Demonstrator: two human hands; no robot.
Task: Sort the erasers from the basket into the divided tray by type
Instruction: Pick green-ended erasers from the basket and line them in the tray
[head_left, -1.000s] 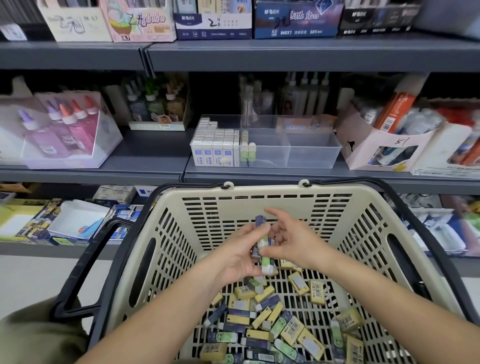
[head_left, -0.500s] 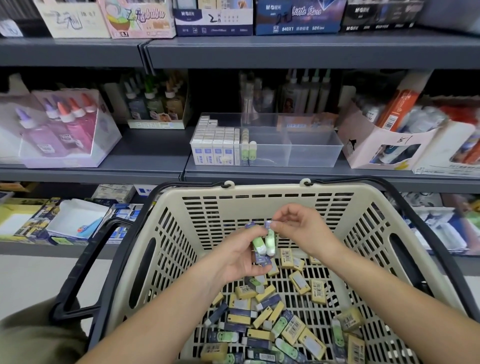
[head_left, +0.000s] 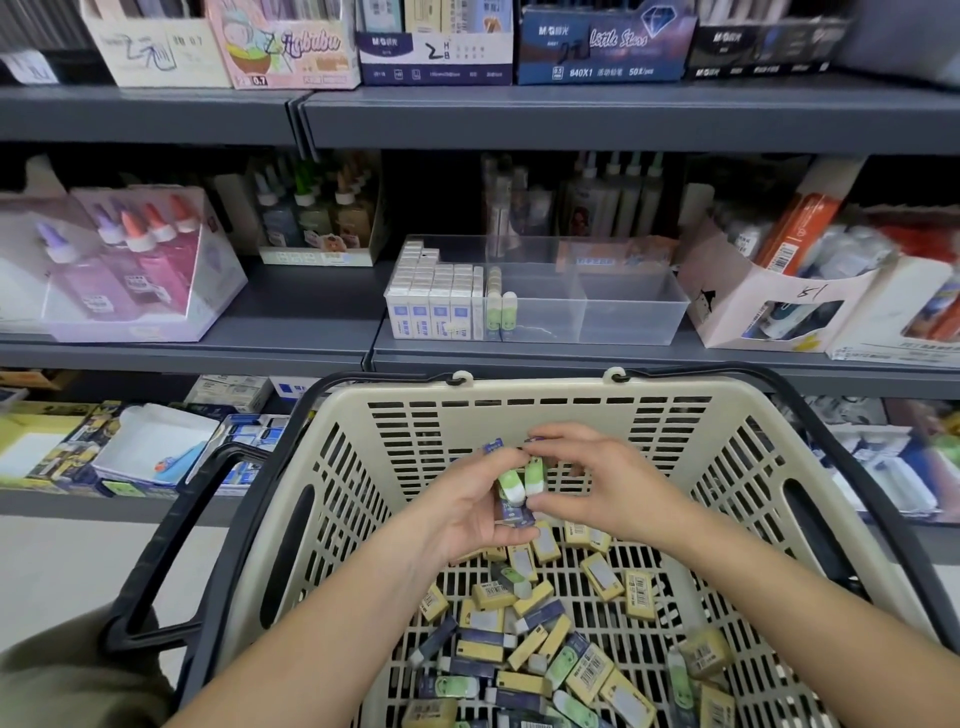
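Closest to us, the floor of the cream basket (head_left: 519, 395) carries a loose heap of erasers (head_left: 545, 649): yellow-sleeved, dark blue-sleeved and green ones, lying at all angles and overlapping. A black handle (head_left: 171, 545) hangs down outside the basket's left wall.

Above the heap, near the basket's far wall, our two hands meet. The left hand (head_left: 467, 514) is curled, palm up, round a small bundle: two green-and-white erasers (head_left: 511, 486) standing side by side, with a dark blue eraser (head_left: 511, 513) tucked just under them. The right hand (head_left: 597, 483) comes in from the other side and pinches the same green-and-white pair, thumb below and fingers over the top. How many more erasers sit inside the bundle we cannot tell.

Beyond the basket, on the grey middle shelf (head_left: 291, 322), stands the clear divided tray (head_left: 634, 312), well apart from our hands. Its leftmost compartment is packed with upright white erasers (head_left: 431, 306). In the next compartment, a short row of green erasers (head_left: 501, 309) stands against the left divider.

To the tray's left we see a display box of glue bottles (head_left: 135, 270) with coloured caps, and to its right a pale carton (head_left: 769, 312) of mixed stationery. Furthest off, the upper shelf carries a row of printed boxes, among them a blue box (head_left: 597, 47).
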